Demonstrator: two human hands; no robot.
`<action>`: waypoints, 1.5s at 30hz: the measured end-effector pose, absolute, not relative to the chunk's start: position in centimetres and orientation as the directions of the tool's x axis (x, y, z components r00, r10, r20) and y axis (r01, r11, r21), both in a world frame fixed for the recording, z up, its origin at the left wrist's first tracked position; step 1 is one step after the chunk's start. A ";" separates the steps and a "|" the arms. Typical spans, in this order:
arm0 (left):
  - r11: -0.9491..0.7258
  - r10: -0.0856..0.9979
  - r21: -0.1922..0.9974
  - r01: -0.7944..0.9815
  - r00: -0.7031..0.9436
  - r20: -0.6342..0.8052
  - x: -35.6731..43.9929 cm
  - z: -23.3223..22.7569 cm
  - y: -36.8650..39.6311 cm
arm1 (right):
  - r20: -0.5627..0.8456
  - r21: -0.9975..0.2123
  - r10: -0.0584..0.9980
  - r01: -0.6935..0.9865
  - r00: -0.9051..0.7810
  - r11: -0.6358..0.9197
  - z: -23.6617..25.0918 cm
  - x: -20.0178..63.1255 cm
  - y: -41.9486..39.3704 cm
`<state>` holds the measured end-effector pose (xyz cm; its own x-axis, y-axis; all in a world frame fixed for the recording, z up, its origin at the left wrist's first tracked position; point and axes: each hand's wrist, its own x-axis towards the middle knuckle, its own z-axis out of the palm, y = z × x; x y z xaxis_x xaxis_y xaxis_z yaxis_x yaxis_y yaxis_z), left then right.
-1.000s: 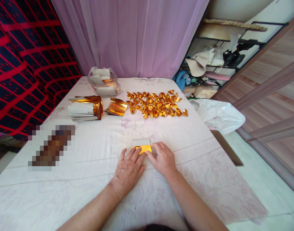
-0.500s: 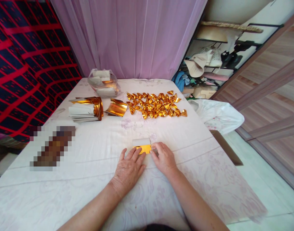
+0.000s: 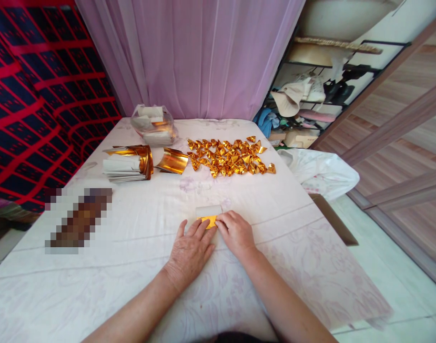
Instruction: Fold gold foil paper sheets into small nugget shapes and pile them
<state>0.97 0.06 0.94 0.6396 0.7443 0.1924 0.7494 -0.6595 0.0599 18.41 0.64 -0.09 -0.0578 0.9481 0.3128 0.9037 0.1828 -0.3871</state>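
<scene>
A small sheet of gold foil paper, white side partly up, lies on the white cloth-covered table in front of me. My left hand rests flat with its fingertips pressing the sheet's near left edge. My right hand presses the sheet's right part, covering some of the gold. Farther back lies a spread of several folded gold paper pieces.
A stack of gold foil sheets and a curled gold sheet sit at the back left, with a clear plastic bag of sheets behind. A white plastic bag lies off the table's right edge. A pixelated object lies at left.
My right hand has slid left over the sheet, so less gold shows. The left hand has barely moved.
</scene>
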 end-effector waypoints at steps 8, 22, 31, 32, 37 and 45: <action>-0.701 0.709 0.108 0.705 0.672 0.213 -0.6 0.6 0.6 | 0.289 -0.378 0.957 0.916 -0.023 0.136 -0.3 18.2 0.4; -0.728 0.679 0.085 0.681 0.697 0.232 -4.3 1.1 0.7 | 0.339 -0.406 0.940 0.897 -0.029 0.174 -0.7 18.4 0.4; -0.749 0.649 0.085 0.658 0.699 0.301 -4.2 2.7 1.9 | 0.346 -0.400 0.937 0.898 -0.040 0.186 -0.7 18.5 0.5; -0.768 0.626 0.080 0.635 0.719 0.303 -4.0 2.7 2.2 | 0.341 -0.400 0.939 0.897 -0.042 0.186 -0.7 18.5 0.6; -0.799 0.600 0.126 0.588 0.766 0.229 -3.1 1.8 4.1 | 0.358 -0.397 0.932 0.896 -0.047 0.198 -0.8 18.6 0.5; -0.714 0.692 0.327 0.619 0.695 0.194 -2.9 1.1 4.7 | 0.439 -0.338 0.889 0.893 -0.129 0.296 -0.1 18.3 -0.2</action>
<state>-2.89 4.75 1.13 0.6954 0.6919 0.1943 0.6190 -0.7140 0.3271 18.29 -0.25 -0.14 -0.1288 0.8894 0.4386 0.8933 0.2961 -0.3382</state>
